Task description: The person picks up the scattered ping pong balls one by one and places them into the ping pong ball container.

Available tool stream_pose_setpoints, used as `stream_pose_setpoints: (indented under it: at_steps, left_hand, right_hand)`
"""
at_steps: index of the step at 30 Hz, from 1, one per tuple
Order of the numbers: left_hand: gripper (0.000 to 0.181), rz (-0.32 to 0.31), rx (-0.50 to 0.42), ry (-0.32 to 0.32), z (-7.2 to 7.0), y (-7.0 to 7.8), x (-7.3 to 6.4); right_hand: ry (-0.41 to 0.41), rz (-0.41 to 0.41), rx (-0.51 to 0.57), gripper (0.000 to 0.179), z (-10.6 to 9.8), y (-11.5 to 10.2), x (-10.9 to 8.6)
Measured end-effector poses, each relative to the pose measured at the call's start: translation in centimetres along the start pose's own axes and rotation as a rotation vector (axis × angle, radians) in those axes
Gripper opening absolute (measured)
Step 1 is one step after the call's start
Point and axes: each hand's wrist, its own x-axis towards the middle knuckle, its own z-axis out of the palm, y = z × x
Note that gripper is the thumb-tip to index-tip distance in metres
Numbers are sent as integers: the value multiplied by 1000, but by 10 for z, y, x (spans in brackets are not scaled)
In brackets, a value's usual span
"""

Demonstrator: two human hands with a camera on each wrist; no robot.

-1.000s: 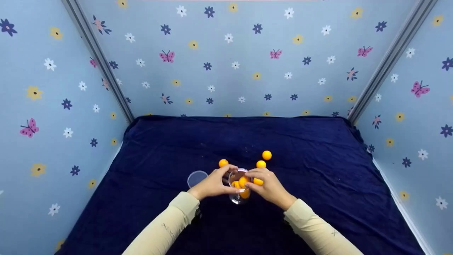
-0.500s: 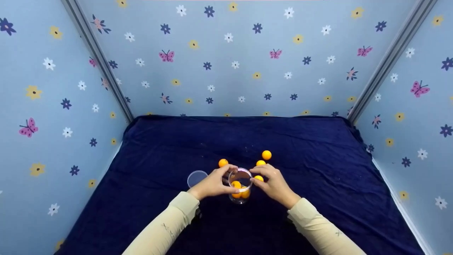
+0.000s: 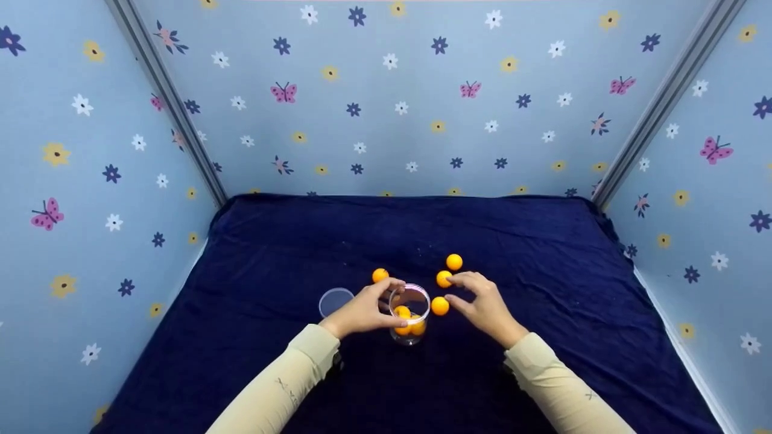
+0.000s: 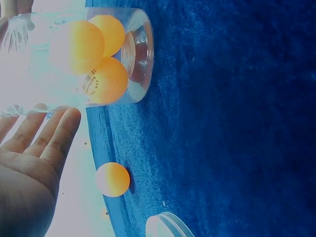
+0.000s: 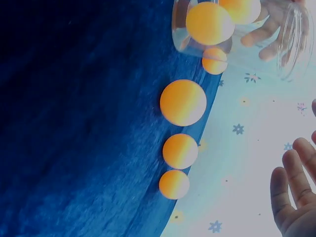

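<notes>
A clear plastic jar (image 3: 409, 337) stands upright on the dark blue cloth, with three orange ping-pong balls (image 4: 106, 81) at its bottom. My left hand (image 3: 362, 310) grips it near the rim, thumb on the near side and fingers round the far side. To the jar's right, my right hand (image 3: 485, 307) is spread over the cloth and holds nothing. Its thumb tip is beside the nearest loose ping-pong ball (image 3: 440, 306), and its fingertips are close to the second ball (image 3: 444, 278). Whether they touch is unclear. A third ball (image 3: 454, 261) lies farther back.
Another orange ball (image 3: 380, 275) rests behind my left hand. A round translucent lid (image 3: 335, 301) lies left of the jar, partly hidden by that hand. Flower-patterned walls (image 3: 386, 120) enclose the back and sides of the cloth (image 3: 289, 241).
A ball at the jar's mouth by my right fingers has dropped inside. My right hand has moved right, off the jar, to the loose balls. The left hand keeps its grip.
</notes>
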Motion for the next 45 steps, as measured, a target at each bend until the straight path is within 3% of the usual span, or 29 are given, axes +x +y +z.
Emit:
stream_pose_setpoints:
  at_steps: [26,45]
  left_hand:
    - [75,-10,9,-1,-2,1,0]
    - [74,-6,-6,3,-1,0,-1]
  right_hand:
    - [-146,174,15,44,12,16,-20]
    - [-281,311,7,52,23,20,-23]
